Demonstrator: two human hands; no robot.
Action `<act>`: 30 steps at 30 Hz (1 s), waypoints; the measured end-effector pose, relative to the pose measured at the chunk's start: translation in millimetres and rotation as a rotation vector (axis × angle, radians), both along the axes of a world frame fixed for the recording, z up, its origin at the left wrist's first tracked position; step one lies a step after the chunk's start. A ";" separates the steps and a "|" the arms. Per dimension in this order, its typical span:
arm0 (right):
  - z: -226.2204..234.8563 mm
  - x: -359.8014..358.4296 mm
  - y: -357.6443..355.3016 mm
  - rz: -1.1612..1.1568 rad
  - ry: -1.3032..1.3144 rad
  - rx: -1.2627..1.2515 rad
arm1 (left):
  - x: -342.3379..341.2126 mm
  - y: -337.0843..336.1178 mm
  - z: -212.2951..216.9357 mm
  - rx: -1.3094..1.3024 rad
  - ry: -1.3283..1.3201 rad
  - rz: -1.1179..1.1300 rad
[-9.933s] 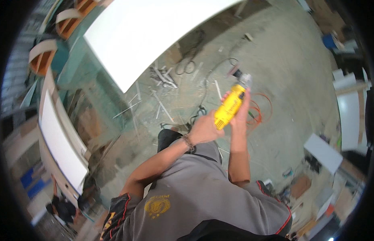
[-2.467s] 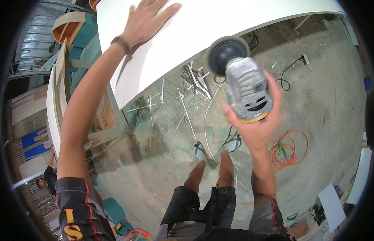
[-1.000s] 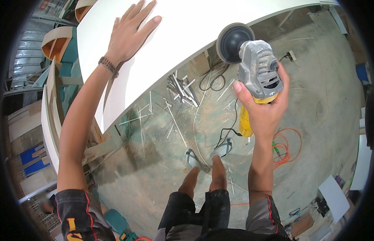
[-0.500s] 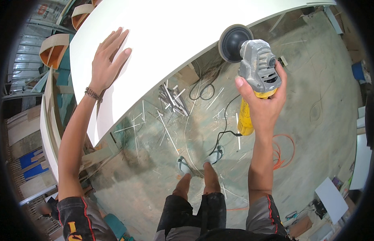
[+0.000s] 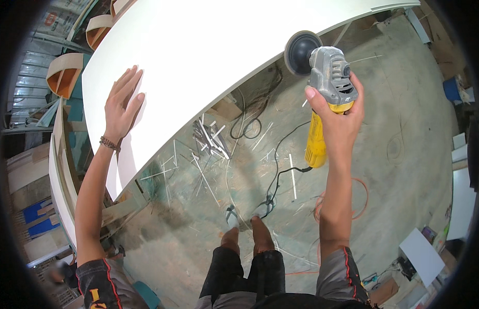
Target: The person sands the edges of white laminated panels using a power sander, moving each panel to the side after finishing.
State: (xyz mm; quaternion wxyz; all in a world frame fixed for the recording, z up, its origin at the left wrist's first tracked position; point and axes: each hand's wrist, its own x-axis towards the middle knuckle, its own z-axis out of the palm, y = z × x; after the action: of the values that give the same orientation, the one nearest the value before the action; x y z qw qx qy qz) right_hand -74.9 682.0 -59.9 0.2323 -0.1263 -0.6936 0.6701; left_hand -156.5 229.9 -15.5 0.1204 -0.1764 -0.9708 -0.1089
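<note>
A large white panel (image 5: 198, 56) with a curved near edge spans the top of the view. My left hand (image 5: 121, 110) lies flat on it near the left end, fingers stretched out. In my right hand (image 5: 340, 116) is a yellow and grey angle grinder (image 5: 329, 77), gripped around its body just below the grey head. A round black disc (image 5: 301, 53) on the grinder is at the panel's curved edge; whether it touches cannot be made out. The grinder's black cord (image 5: 286, 171) trails down toward my feet.
White offcut strips (image 5: 211, 138) lie heaped on the concrete floor (image 5: 394, 170) under the panel, beside coiled dark cables (image 5: 245, 127). An orange cord (image 5: 360, 198) loops behind my right forearm. Curved wooden pieces (image 5: 64, 74) stand at the left. A white board (image 5: 422, 256) leans at lower right.
My left hand has slid toward me and slightly left along the panel. The grinder has shifted slightly up and right, still in my right hand. My feet have moved a little.
</note>
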 end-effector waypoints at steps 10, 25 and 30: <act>14.0 -31.2 49.3 -0.004 -0.048 -0.026 | -1.6 -2.9 1.1 0.005 0.027 -0.029; 18.6 -54.2 124.2 -0.040 -0.077 -0.035 | 2.7 13.8 5.5 -0.059 -0.023 0.133; 9.9 -40.7 130.0 0.116 0.066 0.208 | 44.1 67.3 -13.0 -0.238 -0.107 0.294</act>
State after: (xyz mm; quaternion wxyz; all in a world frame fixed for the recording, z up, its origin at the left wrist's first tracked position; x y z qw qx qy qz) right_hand -115.6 812.0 -50.0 0.2275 -0.0391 -0.7574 0.6108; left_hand -112.4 297.2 -28.5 0.0617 -0.0396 -0.9972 0.0160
